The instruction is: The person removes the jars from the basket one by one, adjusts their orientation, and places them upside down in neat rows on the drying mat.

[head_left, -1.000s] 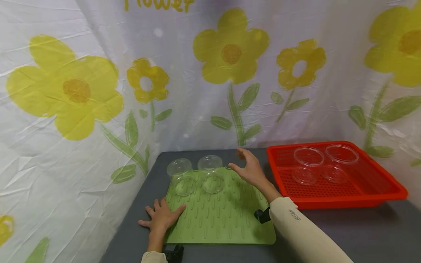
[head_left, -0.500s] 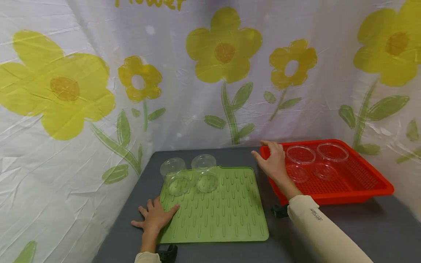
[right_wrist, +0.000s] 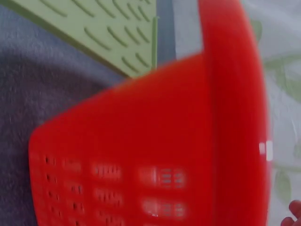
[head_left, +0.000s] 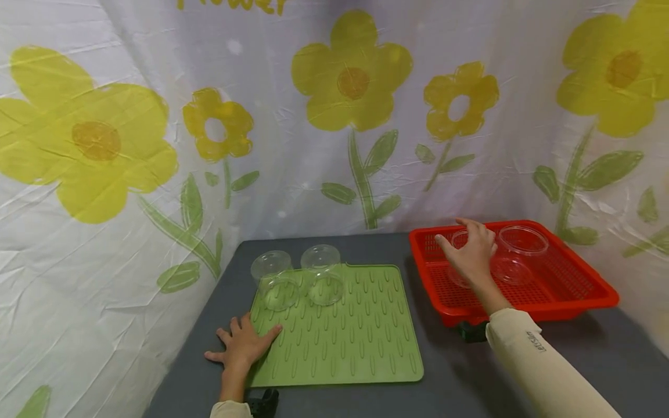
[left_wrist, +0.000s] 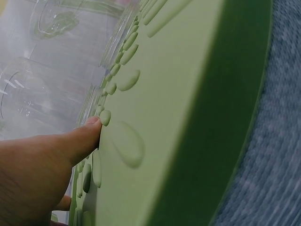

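My left hand lies with fingers spread at the left edge of a green ribbed mat; its thumb touches the mat's surface in the left wrist view. Two clear plastic jars stand side by side on the mat's far left part. My right hand is over the red basket, thumb and fingers apart around the top of the left clear jar, and hides much of it. A second clear jar stands to its right in the basket. In the right wrist view, only fingertips show.
A grey tabletop bears the mat and, to its right, the perforated basket. Behind and to the left hangs a white curtain printed with yellow flowers. The basket's raised rim and side wall fill the right wrist view.
My right hand has moved right, from above the mat across the basket's left rim to the left jar inside. My left hand stays on the mat's edge. The head view has turned slightly right.
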`<state>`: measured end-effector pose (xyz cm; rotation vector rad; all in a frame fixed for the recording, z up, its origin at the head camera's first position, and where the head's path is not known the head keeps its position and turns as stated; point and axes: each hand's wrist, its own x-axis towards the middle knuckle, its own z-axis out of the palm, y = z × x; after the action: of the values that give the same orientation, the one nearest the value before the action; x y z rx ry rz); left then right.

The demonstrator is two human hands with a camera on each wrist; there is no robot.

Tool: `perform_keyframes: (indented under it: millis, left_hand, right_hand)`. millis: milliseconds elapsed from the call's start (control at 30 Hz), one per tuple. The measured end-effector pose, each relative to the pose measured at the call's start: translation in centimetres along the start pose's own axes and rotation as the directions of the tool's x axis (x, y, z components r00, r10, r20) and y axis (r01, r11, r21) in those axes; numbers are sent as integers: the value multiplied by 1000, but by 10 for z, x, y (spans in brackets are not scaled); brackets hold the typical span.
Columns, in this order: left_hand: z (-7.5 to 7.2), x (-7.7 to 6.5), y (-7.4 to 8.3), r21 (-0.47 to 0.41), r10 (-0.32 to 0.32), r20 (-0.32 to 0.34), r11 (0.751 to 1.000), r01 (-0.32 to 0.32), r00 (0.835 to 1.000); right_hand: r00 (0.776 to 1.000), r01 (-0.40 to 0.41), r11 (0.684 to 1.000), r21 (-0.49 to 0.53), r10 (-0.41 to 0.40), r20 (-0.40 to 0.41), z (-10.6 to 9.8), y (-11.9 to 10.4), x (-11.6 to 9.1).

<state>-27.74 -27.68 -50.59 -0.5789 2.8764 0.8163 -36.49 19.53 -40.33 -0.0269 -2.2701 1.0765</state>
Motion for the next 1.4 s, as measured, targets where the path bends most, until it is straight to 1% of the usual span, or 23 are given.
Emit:
perform_keyframes:
  millis: [133,233,400,600,700,900,1000,1133,1233,1300,1400]
  left_hand:
    - [0,1,-2,10,-13,6,1000,13,1000]
    - [0,1,-3,6,-10,4,1000,10,1000]
    - [-2,0,-1,-2,-1,-5,1000,1,1000]
    - [-2,-1,0,-8,3,-9,1000,-3,1000]
    - [-2,-2,1,-7,5,-11,1000,-5,1000]
    - [-2,-2,1,-10,4,-9,1000,-4,1000]
    - [-1,-1,1,-9,3,-8,1000,-3,1000]
    - [-1,0,1,-9,3,-5,1000,-3,1000]
    - [-1,1,1,-13,2,0,1000,-2,1000]
    - [-1,1,1,-16,1,0,1000,-1,1000]
    - [0,1,0,-18,1,-1,1000,-1,1000]
  right_hand:
    - [997,-70,998,-9,70,20,-8,8,3]
    - [992,-123,992,-15,123,34,-16,12,6]
    - [974,-198,978,-63,204,96,-28,19,11]
    - [951,-254,957,-141,274,144,-38,29,15]
    - [929,-294,944,-151,319,189,-42,32,15]
    - [863,-377,915,-146,404,303,-48,35,15]
    - [832,-400,907,-131,419,363,-50,38,15]
    - [791,-439,896,-65,419,446,-50,44,16]
    - [772,-460,888,-14,408,488,-50,48,17]
    - [766,-462,887,0,399,504,-49,50,18]
    - [763,-459,888,5,391,515,-49,53,19]
